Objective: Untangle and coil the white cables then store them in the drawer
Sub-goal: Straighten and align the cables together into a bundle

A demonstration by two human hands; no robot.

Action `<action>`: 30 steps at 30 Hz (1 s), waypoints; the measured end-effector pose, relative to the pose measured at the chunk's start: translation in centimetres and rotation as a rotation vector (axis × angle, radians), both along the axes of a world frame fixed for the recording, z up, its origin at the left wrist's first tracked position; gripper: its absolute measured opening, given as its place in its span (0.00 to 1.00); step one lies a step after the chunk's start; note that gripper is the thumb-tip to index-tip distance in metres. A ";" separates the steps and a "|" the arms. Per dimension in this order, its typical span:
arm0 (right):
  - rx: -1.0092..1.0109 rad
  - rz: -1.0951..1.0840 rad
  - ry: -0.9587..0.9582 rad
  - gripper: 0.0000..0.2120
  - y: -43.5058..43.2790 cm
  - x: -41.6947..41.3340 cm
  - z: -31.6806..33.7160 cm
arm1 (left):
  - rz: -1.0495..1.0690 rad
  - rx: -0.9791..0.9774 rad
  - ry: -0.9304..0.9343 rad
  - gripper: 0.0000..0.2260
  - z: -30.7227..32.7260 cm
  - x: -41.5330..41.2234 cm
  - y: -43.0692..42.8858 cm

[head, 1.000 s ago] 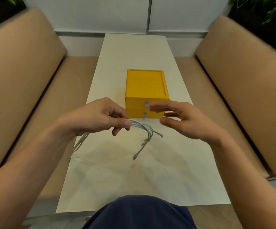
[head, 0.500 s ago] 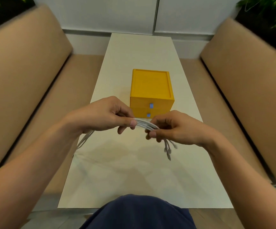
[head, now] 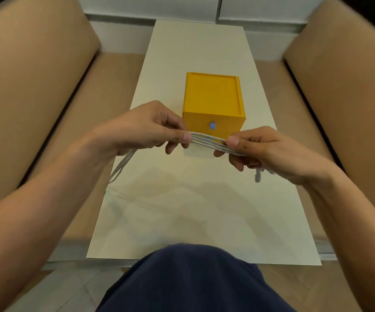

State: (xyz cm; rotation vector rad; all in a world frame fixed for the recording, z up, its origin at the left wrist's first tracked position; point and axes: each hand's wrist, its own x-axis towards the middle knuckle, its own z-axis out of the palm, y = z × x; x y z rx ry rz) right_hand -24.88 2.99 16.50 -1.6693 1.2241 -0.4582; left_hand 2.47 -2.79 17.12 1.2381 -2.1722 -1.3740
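Cables (head: pixel 207 141) run mid-frame between both hands: left hand (head: pixel 146 129) and right hand (head: pixel 269 152) each pinch the bundle, above a cream table (head: pixel 195 210). Yellow drawer box (head: pixel 213 104) sits just behind, tan sofas (head: pixel 31 91) on both sides, white wall (head: pixel 150 5) up top.

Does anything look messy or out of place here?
Only mildly: the cables, stretched between the left hand and right hand, trail loose below the left hand toward the table edge, and plug ends dangle under the right hand. The box sits square and looks closed. Nothing spilled or damaged.
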 end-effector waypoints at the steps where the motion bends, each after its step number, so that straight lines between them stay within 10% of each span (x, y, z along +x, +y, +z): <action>1: 0.003 -0.001 -0.002 0.20 -0.1 0.0 0.1 | 0.002 -0.003 -0.001 0.08 -0.1 0.0 0.0; 19: -0.062 0.077 0.188 0.16 -0.3 0.2 1.0 | -0.144 0.069 -0.153 0.10 -0.8 0.3 -0.1; 26: -0.191 -0.064 0.344 0.10 -0.8 1.1 -0.9 | -0.130 -0.040 0.059 0.09 -0.7 -0.2 0.2; 30: -0.138 -0.039 0.086 0.09 0.1 0.5 0.4 | -0.085 -0.107 -0.069 0.10 -1.5 -0.2 0.3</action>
